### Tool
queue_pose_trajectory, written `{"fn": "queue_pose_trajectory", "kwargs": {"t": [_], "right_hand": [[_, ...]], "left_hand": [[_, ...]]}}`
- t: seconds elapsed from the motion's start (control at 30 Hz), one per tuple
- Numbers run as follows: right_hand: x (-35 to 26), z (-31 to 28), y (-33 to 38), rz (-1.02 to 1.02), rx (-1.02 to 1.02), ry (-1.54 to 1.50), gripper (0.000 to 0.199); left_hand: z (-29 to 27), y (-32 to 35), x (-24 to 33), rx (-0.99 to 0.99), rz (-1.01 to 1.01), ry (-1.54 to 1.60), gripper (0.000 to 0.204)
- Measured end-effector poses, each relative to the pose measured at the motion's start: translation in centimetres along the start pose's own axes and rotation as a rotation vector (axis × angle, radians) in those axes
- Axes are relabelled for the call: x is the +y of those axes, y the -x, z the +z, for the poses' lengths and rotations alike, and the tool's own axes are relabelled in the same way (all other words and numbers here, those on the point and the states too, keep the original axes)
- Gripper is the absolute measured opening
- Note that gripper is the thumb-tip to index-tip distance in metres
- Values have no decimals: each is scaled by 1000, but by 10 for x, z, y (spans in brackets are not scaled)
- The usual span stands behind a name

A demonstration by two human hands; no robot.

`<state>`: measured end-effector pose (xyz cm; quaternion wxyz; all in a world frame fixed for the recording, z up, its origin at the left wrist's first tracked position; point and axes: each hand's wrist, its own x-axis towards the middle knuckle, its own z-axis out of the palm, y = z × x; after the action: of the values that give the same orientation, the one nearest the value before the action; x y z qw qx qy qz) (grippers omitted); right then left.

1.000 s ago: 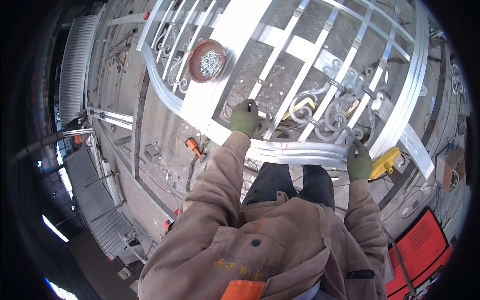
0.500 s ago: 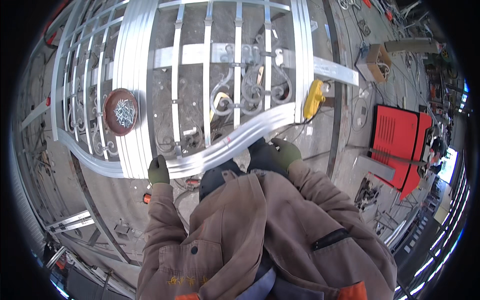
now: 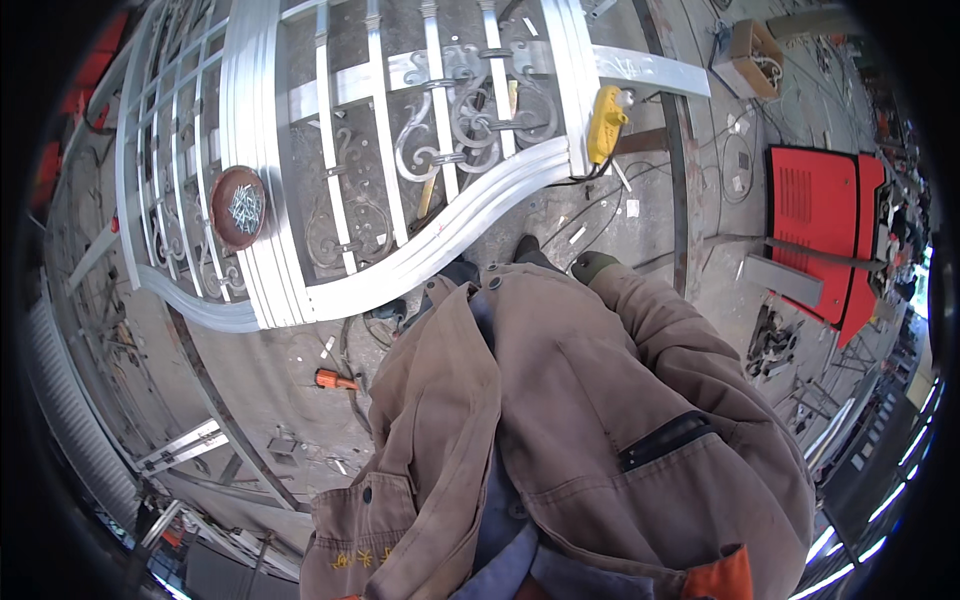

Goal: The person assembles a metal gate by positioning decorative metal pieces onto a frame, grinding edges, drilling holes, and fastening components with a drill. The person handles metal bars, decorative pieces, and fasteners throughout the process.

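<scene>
Seen from above, a person in a brown work jacket (image 3: 570,360) is close to the bottom edge of a silvery metal gate panel (image 3: 442,120) with straight bars and scrollwork (image 3: 415,150). The panel fills the upper middle of the view, its curved bottom rail (image 3: 440,238) sweeping up toward the right. The right hand (image 3: 596,264), in a green glove, shows only partly beyond its sleeve, apart from the rail; how far its fingers are open, or whether it holds anything, cannot be told. The left hand is out of sight. A reddish-brown bowl (image 3: 219,215) of screws (image 3: 246,207) sits on the wide strip at the panel's left.

The step in hand appears to be a change of position beside the panel. Further handling would call for bringing both hands to the rail, clear of the bowl.
</scene>
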<state>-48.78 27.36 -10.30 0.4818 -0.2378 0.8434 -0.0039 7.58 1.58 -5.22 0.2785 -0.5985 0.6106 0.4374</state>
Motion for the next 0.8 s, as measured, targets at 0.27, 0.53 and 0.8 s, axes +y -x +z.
{"fn": "queue_pose_trajectory", "kwargs": {"t": [0.27,0.53,0.8], "right_hand": [[89,51,30,77,-127,-194,64],[188,123,67,215,-311,-118,57],[205,163,44,287,13,-249,55]], "left_hand": [[22,28,78,51,45,25,57],[51,33,114,8,75,-29,55],[56,21,88,-60,81,-65,52]]}}
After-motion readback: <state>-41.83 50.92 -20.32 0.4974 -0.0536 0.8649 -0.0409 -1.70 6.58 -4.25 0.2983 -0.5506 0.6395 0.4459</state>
